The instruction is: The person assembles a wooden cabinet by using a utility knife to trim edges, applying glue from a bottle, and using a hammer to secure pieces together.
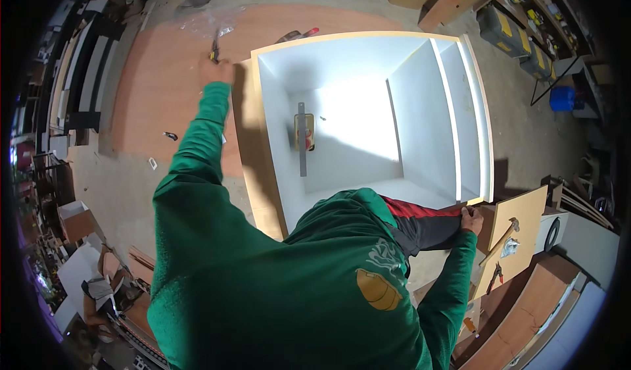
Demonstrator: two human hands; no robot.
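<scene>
My left hand [218,73] reaches out past the far left corner of the white-lined cabinet box [255,100], closed around a small black-and-yellow tool [214,53] whose exact kind is unclear. By my knee, at the cabinet's near right corner, is my right hand [471,219]. Its fingers are curled, and anything in them is hidden. Inside the cabinet, a grey metal ruler [302,163] lies across an open tin [310,121]. A small dark piece [323,118] sits beside them.
Under the cabinet's far left side lies a brown sheet [151,100] with a dark cutter-like tool [170,136] on it. A red-handled tool [311,32] shows behind the cabinet. At right, a board [526,205] bears a hammer [503,242] and red-handled pliers [495,275].
</scene>
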